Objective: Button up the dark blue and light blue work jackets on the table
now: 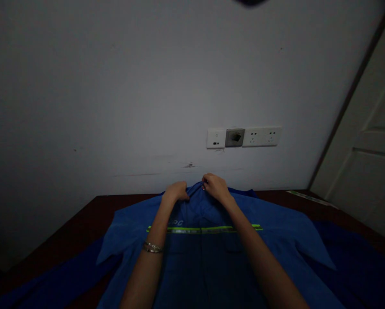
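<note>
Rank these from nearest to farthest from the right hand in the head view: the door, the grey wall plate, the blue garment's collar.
Nearest to the right hand first:
1. Collar: in its grip, just to the left.
2. Grey wall plate: up on the wall, slightly right.
3. Door: well off at the far right.

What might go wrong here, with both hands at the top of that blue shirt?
The left hand and right hand grip the collar of the shirt. Darker blue cloth shows beneath it on both sides, so an uneven tug might bunch the layers. The bracelet over the shirt could snag the fabric. The collar is near the scuffed wall and might rub against it.
</note>
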Action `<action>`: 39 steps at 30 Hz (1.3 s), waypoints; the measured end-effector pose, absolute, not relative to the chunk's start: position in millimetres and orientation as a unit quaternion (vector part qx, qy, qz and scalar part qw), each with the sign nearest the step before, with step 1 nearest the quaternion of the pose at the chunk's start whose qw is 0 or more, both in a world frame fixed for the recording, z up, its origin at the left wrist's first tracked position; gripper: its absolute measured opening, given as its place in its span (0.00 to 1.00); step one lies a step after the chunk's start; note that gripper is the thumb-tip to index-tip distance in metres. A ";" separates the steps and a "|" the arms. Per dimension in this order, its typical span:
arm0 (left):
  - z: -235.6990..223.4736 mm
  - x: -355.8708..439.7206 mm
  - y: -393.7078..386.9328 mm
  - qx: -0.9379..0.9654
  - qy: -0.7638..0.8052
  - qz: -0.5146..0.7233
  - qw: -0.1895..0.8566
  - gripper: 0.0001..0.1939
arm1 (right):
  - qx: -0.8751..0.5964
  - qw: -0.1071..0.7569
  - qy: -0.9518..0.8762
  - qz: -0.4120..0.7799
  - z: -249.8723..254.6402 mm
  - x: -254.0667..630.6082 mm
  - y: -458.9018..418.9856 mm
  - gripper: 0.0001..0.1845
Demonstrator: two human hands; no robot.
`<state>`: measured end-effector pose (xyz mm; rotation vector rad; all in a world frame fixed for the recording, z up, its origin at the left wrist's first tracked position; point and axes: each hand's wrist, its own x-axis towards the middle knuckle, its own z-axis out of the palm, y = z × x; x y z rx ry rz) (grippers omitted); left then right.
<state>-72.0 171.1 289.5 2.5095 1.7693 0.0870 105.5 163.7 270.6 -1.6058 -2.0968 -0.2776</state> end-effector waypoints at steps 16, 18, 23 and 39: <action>235.9 -157.2 232.2 0.790 0.525 0.144 0.282 0.18 | -0.551 0.327 -0.767 0.040 264.1 115.7 179.1 0.07; 230.6 -164.6 235.2 0.777 0.548 0.128 0.281 0.17 | -0.556 0.343 -0.755 0.051 261.6 117.3 182.2 0.07; 259.3 -157.6 220.3 0.791 0.542 0.174 0.224 0.15 | -0.579 0.346 -0.736 0.056 259.5 117.5 184.5 0.08; 263.1 -69.9 194.8 0.820 0.554 0.140 -0.024 0.10 | -0.590 0.320 -0.741 -0.015 264.8 108.9 175.2 0.08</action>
